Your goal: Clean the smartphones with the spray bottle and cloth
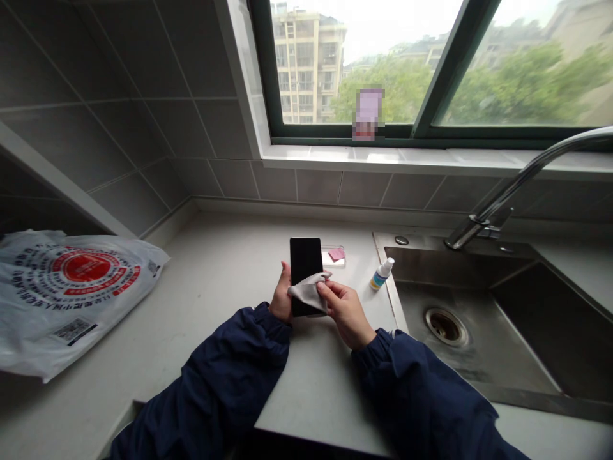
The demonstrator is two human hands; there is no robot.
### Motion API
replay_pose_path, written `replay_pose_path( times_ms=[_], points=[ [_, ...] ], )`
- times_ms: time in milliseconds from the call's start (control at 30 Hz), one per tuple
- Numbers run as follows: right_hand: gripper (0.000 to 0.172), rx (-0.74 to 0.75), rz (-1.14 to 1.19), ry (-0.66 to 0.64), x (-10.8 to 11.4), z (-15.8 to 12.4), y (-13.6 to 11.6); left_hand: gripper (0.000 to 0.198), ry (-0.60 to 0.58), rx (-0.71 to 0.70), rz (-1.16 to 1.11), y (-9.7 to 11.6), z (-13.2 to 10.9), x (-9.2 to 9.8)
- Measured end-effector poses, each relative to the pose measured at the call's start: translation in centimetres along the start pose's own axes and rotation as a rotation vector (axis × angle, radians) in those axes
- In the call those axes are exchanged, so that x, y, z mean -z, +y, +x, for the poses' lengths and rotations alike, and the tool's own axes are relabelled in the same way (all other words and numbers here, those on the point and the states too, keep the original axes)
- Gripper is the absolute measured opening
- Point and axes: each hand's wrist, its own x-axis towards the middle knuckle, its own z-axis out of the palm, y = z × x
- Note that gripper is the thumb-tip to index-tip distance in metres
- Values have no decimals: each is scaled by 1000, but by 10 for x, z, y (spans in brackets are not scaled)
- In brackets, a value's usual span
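Observation:
A black smartphone (306, 259) is held upright over the counter, its dark screen facing me. My left hand (281, 297) grips it along the left edge, thumb pointing up and the other fingers hidden behind it. Across the lower part of the screen lies a light grey cloth (309, 294) with a zigzag edge. My right hand (343, 310) is closed on this cloth, pressing it against the phone's lower right. Behind the phone, a clear case (341, 261) rests on the counter with a pink piece (336, 255) in it. A small spray bottle (382, 275) with a white cap stands to the right.
A steel sink (483, 319) with a drain (446, 326) lies to the right, under a chrome faucet (507, 191). On the left, a white plastic bag (71, 300) with red and black print sits on the pale counter (191, 294). A window (383, 76) is ahead.

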Motion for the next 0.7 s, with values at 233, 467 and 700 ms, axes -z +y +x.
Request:
replay_pose_path(
  times_ms=[233, 467, 700],
  points=[
    [40, 6, 43, 14, 3, 2, -2, 82, -123, 136, -54, -5, 2, 1],
    [41, 26, 49, 44, 7, 4, -6, 77, -91, 128, -45, -9, 3, 0],
    [45, -13, 14, 43, 4, 3, 0, 80, -121, 177, -116, -6, 2, 0]
  ],
)
